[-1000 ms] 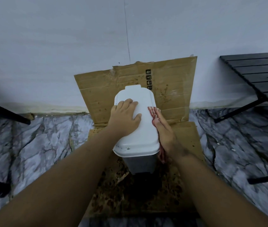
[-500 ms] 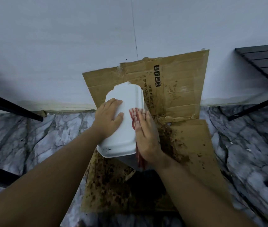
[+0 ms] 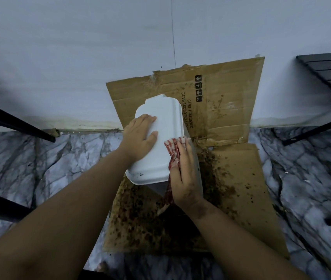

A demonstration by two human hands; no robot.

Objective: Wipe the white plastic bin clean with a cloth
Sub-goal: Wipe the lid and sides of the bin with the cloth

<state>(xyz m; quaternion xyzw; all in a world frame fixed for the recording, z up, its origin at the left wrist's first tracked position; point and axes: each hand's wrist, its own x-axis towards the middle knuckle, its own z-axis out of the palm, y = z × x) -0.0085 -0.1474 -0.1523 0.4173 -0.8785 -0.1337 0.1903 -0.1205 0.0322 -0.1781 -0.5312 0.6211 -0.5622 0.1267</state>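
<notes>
Head view, looking down at floor level. One white plastic bin [image 3: 158, 142], lid closed, standing on stained cardboard [image 3: 239, 188] against the wall [image 3: 79, 57], seemingly tipped toward the left. A few dark specks visible on the lid's near rim.

Left hand [image 3: 140, 138] laid flat on the lid top, fingers straight, pressing to steady; grasping nothing. Right hand [image 3: 182, 174] flat against the bin's right side, fingers extended, pressing one red-and-white checked cloth [image 3: 172, 156] onto the plastic; cloth bunched under the palm, with its upper end showing beyond the fingertips and its lower end trailing below the wrist. Pressed rather than clenched.

Beyond: two cardboard panels, one flat on the marble floor [image 3: 39, 168], one propped upright on the wall, both spattered brown. Dark furniture legs at left; one dark slatted table [image 3: 330, 75] at right.

Risks, as judged: sideways push from the wiping hand could slide or topple the light bin if the steadying palm slips on smooth plastic. Trailing cloth end hanging close to the soiled cardboard, so could pick up grime and smear it back on. Specks on the near rim easily missed while effort stays on the right side.

Count: bin one, cloth one, hands two, cardboard panels two.
</notes>
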